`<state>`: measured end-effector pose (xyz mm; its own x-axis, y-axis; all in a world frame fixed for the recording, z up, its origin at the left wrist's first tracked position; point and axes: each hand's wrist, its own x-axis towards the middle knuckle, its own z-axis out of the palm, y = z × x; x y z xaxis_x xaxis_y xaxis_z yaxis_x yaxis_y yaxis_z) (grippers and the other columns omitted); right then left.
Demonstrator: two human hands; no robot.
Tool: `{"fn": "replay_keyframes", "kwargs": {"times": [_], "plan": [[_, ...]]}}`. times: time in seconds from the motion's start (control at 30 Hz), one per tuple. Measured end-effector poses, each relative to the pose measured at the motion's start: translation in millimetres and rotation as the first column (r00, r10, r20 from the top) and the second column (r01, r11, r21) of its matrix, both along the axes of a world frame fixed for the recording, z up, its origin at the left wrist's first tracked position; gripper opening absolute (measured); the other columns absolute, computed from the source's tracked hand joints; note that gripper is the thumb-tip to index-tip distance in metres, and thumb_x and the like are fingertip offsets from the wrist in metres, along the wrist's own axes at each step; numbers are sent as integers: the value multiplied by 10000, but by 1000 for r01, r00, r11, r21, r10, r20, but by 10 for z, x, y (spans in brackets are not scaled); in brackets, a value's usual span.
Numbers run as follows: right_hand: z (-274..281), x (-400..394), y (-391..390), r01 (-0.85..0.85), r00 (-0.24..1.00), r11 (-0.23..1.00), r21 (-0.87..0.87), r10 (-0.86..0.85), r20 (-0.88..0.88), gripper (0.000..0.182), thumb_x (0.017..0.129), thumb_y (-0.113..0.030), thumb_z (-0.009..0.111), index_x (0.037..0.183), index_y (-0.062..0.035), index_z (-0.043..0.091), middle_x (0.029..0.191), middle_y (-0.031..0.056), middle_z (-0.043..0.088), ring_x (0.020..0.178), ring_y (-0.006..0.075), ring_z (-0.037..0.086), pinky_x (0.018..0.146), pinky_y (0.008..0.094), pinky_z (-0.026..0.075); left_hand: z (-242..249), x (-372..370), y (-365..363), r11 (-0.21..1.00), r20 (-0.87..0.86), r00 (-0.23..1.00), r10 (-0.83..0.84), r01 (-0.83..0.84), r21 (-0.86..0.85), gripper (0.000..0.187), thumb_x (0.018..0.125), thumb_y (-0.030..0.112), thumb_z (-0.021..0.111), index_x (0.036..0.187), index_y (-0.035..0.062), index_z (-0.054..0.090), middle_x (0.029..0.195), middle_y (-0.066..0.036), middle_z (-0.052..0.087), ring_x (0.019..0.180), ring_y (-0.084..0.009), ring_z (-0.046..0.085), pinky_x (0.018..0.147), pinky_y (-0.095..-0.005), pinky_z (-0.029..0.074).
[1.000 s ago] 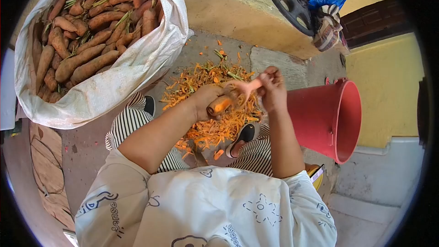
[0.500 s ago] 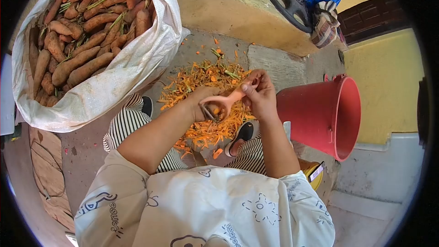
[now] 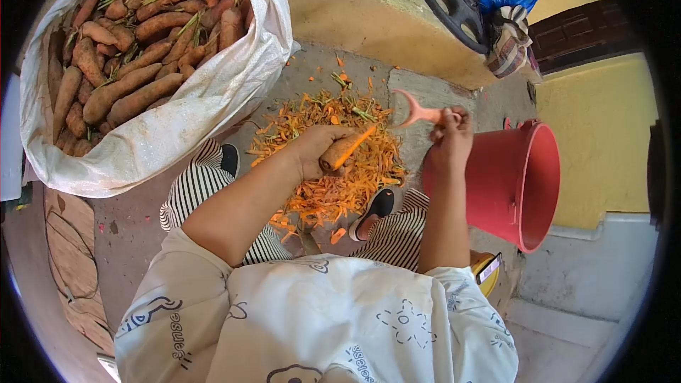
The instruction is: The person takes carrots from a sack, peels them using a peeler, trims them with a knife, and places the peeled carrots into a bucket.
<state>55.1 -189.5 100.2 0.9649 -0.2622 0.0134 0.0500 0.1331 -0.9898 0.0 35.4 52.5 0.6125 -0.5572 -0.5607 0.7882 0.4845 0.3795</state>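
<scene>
My left hand point(image 3: 317, 151) is wrapped round a carrot point(image 3: 347, 149), which shows a bright orange peeled strip and brown skin near its thick end. To the right, my right hand point(image 3: 452, 138) grips the handle of a pink peeler point(image 3: 418, 111), its forked head pointing left, apart from the carrot. Under both hands a heap of orange and brown peelings point(image 3: 362, 184) covers part of the floor between my feet.
A white sack point(image 3: 213, 120) full of unpeeled carrots point(image 3: 135, 92) stands at the upper left. On the right a red bucket point(image 3: 489, 177) lies tilted, its opening facing right. A low wall point(image 3: 362, 21) runs behind, with a black wheel-like object point(image 3: 454, 10) against it.
My right hand has moved right with the peeler, away from my left hand. The carrot in my left hand now shows more fully, pointing up and to the right.
</scene>
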Motion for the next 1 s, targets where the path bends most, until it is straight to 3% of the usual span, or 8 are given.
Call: {"fn": "replay_keyframes", "kwargs": {"times": [0.1, 0.17, 0.63, 0.77, 0.83, 0.9, 0.97, 1.0], "plan": [[66, -352, 459, -235, 965, 942, 238, 256, -62, 244, 708, -5, 592, 857, -95, 421, 678, 16, 477, 454, 75, 413, 359, 190, 325, -48, 45, -26, 999, 11, 1000, 16, -16, -39, 210, 808, 214, 461, 886, 25, 511, 666, -57, 533, 532, -144, 544, 407, -282, 455], [43, -468, 599, -456, 875, 869, 192, 478, -82, 293, 675, 7, 625, 864, -81, 418, 665, 17, 483, 447, 77, 421, 355, 188, 330, -64, 35, -48, 996, 18, 1000, 22, -21, -90, 193, 797, 196, 474, 855, 19, 525, 663, -58, 539, 529, -141, 545, 420, -286, 466], [-60, -250, 523, -532, 804, 804, 266, 578, -141, 286, 699, -43, 631, 871, -76, 405, 676, 15, 484, 428, 67, 390, 348, 187, 287, -114, 66, -51, 997, 23, 997, 77, -77, 3, 193, 804, 183, 449, 787, 22, 556, 642, -75, 563, 489, -141, 540, 411, -261, 452], [-238, -158, 405, -446, 866, 866, 227, 482, -135, 243, 721, -45, 601, 873, -78, 414, 706, 11, 481, 475, 72, 415, 365, 192, 310, -104, 3, -71, 995, 108, 992, 67, -58, -78, 202, 824, 202, 428, 835, 39, 547, 640, -69, 543, 458, -131, 505, 381, -252, 427], [-441, 52, 128, -352, 925, 925, 145, 368, -99, 224, 731, -40, 581, 878, -74, 415, 714, 15, 477, 503, 76, 427, 375, 194, 320, -15, -8, -72, 997, 47, 998, 33, -36, 62, 202, 830, 210, 422, 876, 48, 535, 654, -65, 533, 463, -129, 500, 378, -247, 422], [-545, 244, -268, -157, 986, 965, -208, 142, -85, 216, 738, -36, 564, 890, -67, 414, 711, 29, 471, 534, 83, 436, 385, 199, 329, 93, -33, -47, 992, 25, 1000, 17, -20, 125, 209, 832, 220, 423, 909, 53, 522, 669, -62, 525, 471, -130, 499, 379, -245, 423], [-530, 279, -486, 122, 977, 970, -211, -154, -145, 225, 729, -16, 559, 894, -66, 415, 705, 45, 470, 524, 85, 430, 383, 194, 325, 172, -50, -3, 993, 48, 999, 15, -20, 114, 221, 830, 232, 429, 934, 53, 509, 686, -60, 520, 481, -132, 502, 385, -245, 432], [-482, 240, -529, 136, 982, 990, -21, -138, -130, 248, 714, 2, 568, 889, -80, 412, 701, 39, 472, 515, 81, 425, 379, 190, 325, 150, -33, -1, 996, 51, 998, 28, -32, 83, 220, 825, 234, 439, 928, 54, 512, 685, -59, 523, 479, -134, 503, 391, -247, 439]]}}
